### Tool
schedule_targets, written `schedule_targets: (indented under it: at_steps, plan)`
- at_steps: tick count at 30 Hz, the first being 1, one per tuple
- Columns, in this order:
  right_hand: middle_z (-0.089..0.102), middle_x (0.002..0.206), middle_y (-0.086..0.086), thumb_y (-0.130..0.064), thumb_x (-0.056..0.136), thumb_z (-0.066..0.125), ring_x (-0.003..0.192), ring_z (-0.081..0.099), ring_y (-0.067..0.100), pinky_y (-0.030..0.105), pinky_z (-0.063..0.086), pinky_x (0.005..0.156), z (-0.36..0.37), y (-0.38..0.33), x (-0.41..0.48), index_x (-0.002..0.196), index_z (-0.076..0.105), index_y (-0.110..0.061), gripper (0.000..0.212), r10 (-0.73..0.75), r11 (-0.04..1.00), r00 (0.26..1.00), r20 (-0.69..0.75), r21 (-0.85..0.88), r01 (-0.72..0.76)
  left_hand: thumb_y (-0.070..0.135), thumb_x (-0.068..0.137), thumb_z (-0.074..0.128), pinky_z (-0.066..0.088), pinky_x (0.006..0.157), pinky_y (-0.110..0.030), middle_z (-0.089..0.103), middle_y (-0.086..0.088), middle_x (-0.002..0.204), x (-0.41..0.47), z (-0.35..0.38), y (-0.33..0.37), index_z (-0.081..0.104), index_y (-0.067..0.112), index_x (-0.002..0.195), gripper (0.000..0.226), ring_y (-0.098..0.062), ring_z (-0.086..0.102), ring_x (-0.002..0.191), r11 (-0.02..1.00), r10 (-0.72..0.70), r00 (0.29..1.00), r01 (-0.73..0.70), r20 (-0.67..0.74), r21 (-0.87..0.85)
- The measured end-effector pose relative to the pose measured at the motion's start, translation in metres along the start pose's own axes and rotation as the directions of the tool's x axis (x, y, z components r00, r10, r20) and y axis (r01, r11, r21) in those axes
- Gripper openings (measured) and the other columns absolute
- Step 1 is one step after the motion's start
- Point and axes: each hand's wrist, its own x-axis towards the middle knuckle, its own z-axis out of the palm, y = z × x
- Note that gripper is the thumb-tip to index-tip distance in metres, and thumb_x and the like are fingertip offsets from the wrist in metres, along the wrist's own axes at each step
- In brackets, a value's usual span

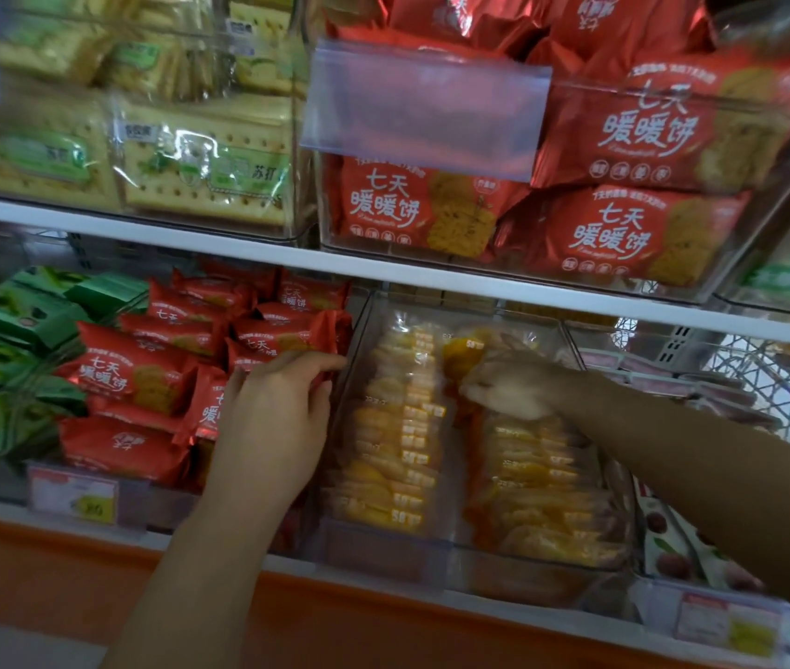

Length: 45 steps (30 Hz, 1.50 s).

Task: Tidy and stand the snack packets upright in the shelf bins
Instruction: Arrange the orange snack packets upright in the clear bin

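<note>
On the lower shelf a clear bin (359, 330) holds two rows of yellow snack packets (398, 441) standing on edge. My right hand (509, 383), blurred, reaches into the bin's far right row and its fingers curl round a yellow packet (465, 354) at the back. My left hand (277, 417) rests on the red packets (127, 374) in the neighbouring bin, fingers curled over the red packets beside the clear dividing wall. Those red packets lie jumbled, several of them flat or tilted.
Green packets (2, 359) fill the bin at far left. The upper shelf carries bins of soda crackers (200, 171) and more red packets (625, 229), with a clear label holder (422, 103) in front. Price tags (79, 494) hang on the orange shelf edge. A wire rack (779, 379) stands at right.
</note>
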Motion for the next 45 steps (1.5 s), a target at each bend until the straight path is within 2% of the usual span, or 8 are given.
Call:
schedule_targets:
  at_steps: [3, 6, 11, 16, 20, 28, 36, 45]
  plan:
    - [0.065, 0.115, -0.008, -0.042, 0.092, 0.037, 0.120, 0.049, 0.016, 0.041, 0.019, 0.112, -0.002, -0.012, -0.018, 0.108, 0.067, -0.025, 0.038, -0.012, 0.993, 0.955, -0.297, 0.109, 0.047, 0.002, 0.084, 0.063, 0.045, 0.091, -0.059, 0.067, -0.001, 0.104, -0.003, -0.004, -0.005, 0.069, 0.020, 0.109, 0.032, -0.026, 0.064, 0.093, 0.999, 0.034, 0.999, -0.034, -0.007, 0.015]
    - [0.059, 0.085, -0.019, -0.039, 0.086, 0.055, 0.082, 0.053, 0.001, 0.022, 0.040, 0.079, -0.009, -0.039, -0.036, 0.098, 0.070, -0.020, 0.027, -0.012, 0.948, 0.867, -0.499, 0.271, 0.169, 0.004, 0.085, 0.062, 0.042, 0.094, -0.058, 0.067, -0.001, 0.104, -0.005, -0.007, -0.005, 0.069, 0.022, 0.109, 0.031, -0.026, 0.063, 0.095, 0.999, 0.037, 0.999, -0.037, 0.003, 0.037]
    - [0.055, 0.078, -0.018, -0.007, 0.084, 0.061, 0.065, 0.051, -0.004, 0.002, 0.035, 0.059, -0.014, -0.070, -0.027, 0.094, 0.068, -0.016, 0.015, 0.059, 0.928, 0.940, -0.335, 0.365, 0.072, 0.005, 0.086, 0.061, 0.043, 0.095, -0.057, 0.067, 0.000, 0.108, -0.003, -0.011, -0.006, 0.068, 0.022, 0.111, 0.031, -0.023, 0.063, 0.099, 1.000, 0.027, 1.000, -0.027, -0.009, -0.008]
    - [0.053, 0.099, -0.014, -0.008, 0.087, 0.059, 0.083, 0.054, 0.002, 0.021, 0.045, 0.080, -0.005, -0.082, -0.041, 0.096, 0.068, -0.019, 0.017, 0.011, 0.955, 0.936, -0.353, 0.282, 0.095, 0.017, 0.089, 0.059, 0.024, 0.110, -0.055, 0.062, 0.008, 0.117, -0.008, -0.011, -0.002, 0.067, 0.029, 0.111, 0.026, -0.019, 0.053, 0.115, 0.994, 0.034, 0.997, -0.041, 0.071, 0.102]
    - [0.055, 0.119, -0.009, -0.013, 0.087, 0.058, 0.104, 0.057, 0.012, 0.028, 0.044, 0.089, 0.000, -0.081, -0.051, 0.098, 0.069, -0.025, 0.019, 0.010, 0.972, 0.960, -0.282, 0.228, 0.057, 0.036, 0.095, 0.048, -0.002, 0.114, -0.054, 0.037, 0.014, 0.143, -0.011, -0.005, 0.005, 0.057, 0.040, 0.124, 0.031, -0.017, 0.015, 0.142, 0.965, 0.008, 0.967, -0.075, 0.256, 0.252]
    - [0.061, 0.123, -0.011, -0.012, 0.091, 0.054, 0.116, 0.053, 0.009, 0.034, 0.041, 0.101, -0.004, -0.078, -0.040, 0.108, 0.070, -0.025, 0.027, -0.005, 0.950, 0.986, -0.166, 0.307, 0.057, 0.043, 0.097, 0.027, -0.021, 0.105, -0.062, -0.001, 0.006, 0.158, -0.011, 0.010, 0.011, 0.038, 0.050, 0.135, 0.040, -0.026, -0.015, 0.144, 0.907, -0.068, 0.913, -0.112, 0.403, 0.405]
    - [0.053, 0.066, -0.021, -0.023, 0.089, 0.062, 0.064, 0.051, -0.006, 0.020, 0.042, 0.069, -0.017, -0.084, -0.029, 0.105, 0.066, -0.024, 0.016, 0.067, 0.915, 0.982, -0.177, 0.403, 0.010, 0.045, 0.099, 0.025, -0.021, 0.103, -0.064, -0.005, 0.006, 0.157, -0.017, 0.006, 0.016, 0.046, 0.047, 0.129, 0.036, -0.028, -0.019, 0.143, 0.903, -0.119, 0.887, -0.090, 0.447, 0.420]
    - [0.062, 0.116, -0.005, -0.017, 0.092, 0.054, 0.103, 0.059, 0.016, 0.036, 0.049, 0.088, -0.023, -0.087, -0.028, 0.128, 0.046, -0.035, 0.041, -0.006, 0.955, 1.000, -0.001, 0.295, 0.006, 0.050, 0.098, 0.026, -0.023, 0.103, -0.062, -0.008, 0.009, 0.157, -0.017, 0.006, 0.012, 0.041, 0.052, 0.134, 0.039, -0.027, -0.020, 0.142, 0.920, -0.128, 0.878, -0.069, 0.462, 0.387]
